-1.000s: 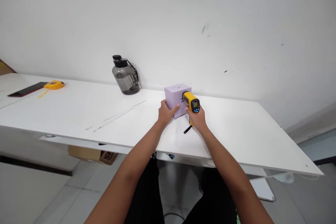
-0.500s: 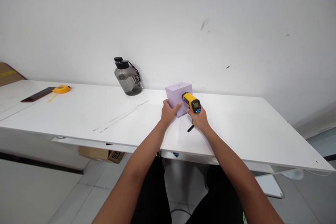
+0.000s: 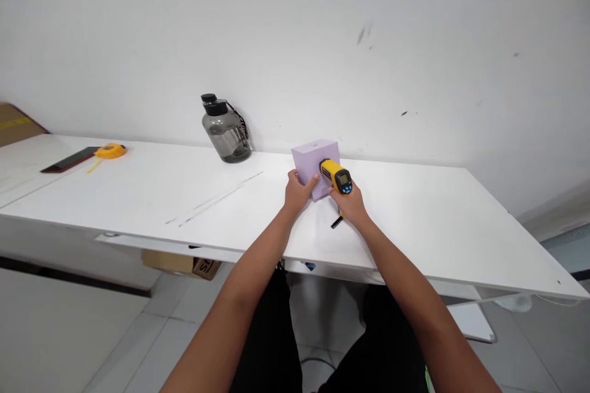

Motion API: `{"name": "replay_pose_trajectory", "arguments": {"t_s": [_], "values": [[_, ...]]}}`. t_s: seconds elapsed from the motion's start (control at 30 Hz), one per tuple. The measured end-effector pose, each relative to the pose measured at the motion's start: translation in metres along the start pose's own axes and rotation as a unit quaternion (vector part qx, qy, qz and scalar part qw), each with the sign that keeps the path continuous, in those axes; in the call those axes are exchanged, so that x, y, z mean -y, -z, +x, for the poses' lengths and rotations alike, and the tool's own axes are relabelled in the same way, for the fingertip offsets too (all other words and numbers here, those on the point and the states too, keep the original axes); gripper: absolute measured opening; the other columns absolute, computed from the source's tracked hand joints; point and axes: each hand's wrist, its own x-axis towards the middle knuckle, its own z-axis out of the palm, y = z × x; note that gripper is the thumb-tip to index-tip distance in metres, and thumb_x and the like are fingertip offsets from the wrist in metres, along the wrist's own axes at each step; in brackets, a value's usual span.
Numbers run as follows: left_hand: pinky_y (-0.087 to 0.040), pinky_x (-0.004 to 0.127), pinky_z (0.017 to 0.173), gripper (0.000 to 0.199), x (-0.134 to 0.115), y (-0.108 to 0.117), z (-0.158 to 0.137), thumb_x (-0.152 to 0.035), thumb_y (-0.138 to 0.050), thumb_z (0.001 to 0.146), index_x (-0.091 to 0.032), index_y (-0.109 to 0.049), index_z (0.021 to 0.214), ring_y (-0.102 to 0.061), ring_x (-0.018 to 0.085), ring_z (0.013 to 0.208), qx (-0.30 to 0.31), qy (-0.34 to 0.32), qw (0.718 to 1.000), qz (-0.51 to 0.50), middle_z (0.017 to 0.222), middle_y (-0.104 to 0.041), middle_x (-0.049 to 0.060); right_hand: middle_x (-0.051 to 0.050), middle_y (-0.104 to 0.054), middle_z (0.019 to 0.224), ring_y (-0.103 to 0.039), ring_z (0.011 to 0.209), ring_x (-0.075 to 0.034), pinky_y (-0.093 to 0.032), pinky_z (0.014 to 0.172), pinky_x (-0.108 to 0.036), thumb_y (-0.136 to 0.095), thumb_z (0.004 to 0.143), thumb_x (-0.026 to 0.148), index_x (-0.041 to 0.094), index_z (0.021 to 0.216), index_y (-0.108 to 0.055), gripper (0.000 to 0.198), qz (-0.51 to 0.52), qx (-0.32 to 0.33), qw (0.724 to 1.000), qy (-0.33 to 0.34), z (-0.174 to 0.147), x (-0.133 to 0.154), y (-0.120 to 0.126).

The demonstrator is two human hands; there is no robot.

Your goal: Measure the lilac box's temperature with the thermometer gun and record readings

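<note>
My left hand [image 3: 298, 191] is closed on the left side of a pale purple box [image 3: 306, 166], thumb across its front face. The box is tilted above or on the white table [image 3: 415, 215]; I cannot tell whether its lower edge touches. In my right hand [image 3: 351, 202] is a yellow and black infrared thermometer [image 3: 335, 175], gripped by its handle. Its nose points at the front of the box, close to or touching it. The small screen and blue buttons face me. A black flap or cover hangs open at the bottom of the handle.
A grey see-through water bottle [image 3: 227, 135] stands by the wall, left of the box. Farther left lie a yellow tape measure [image 3: 109, 151] and a dark flat blade-like piece [image 3: 69, 160]. A cardboard box [image 3: 18, 124] sits at the far left; another carton [image 3: 179, 263] is below the table.
The view has shifted slightly, so the table and its things appear a little higher. The box's top is seen at a flatter angle. Both hands keep their hold.
</note>
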Motion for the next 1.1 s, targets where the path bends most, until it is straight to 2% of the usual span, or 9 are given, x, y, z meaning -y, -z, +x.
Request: {"name": "replay_pose_trajectory", "arguments": {"t_s": [0.5,0.67,1.1], "values": [[-0.050,0.038,0.091,0.072,0.011,-0.005,0.005,-0.066,-0.074,0.072,-0.022,-0.045,0.122,-0.064,0.026,0.111,-0.004,-0.012,0.999,-0.042,0.123,-0.064,0.012,-0.007,-0.072,0.095,-0.065,0.090,-0.025,-0.052,0.087,-0.043,-0.070,0.069,0.043,0.019,0.093,-0.066,0.034,0.001,0.002,1.000,-0.003,0.000,0.001,0.002],[-0.050,0.039,0.090,0.070,0.010,-0.005,0.004,-0.066,-0.073,0.073,-0.022,-0.045,0.121,-0.064,0.027,0.110,-0.003,-0.020,0.999,-0.038,0.124,-0.064,0.012,-0.008,-0.073,0.095,-0.066,0.091,-0.026,-0.052,0.088,-0.044,-0.071,0.066,0.042,0.019,0.094,-0.066,0.037,0.007,0.003,1.000,-0.029,0.001,0.004,0.003],[-0.050,0.042,0.092,0.072,0.007,-0.004,0.002,-0.067,-0.075,0.072,-0.023,-0.045,0.121,-0.064,0.029,0.110,-0.001,-0.027,0.999,-0.039,0.125,-0.063,0.012,-0.006,-0.072,0.091,-0.066,0.088,-0.025,-0.052,0.085,-0.044,-0.071,0.067,0.041,0.020,0.090,-0.066,0.032,0.006,0.003,1.000,-0.022,0.001,0.003,0.004]]}}
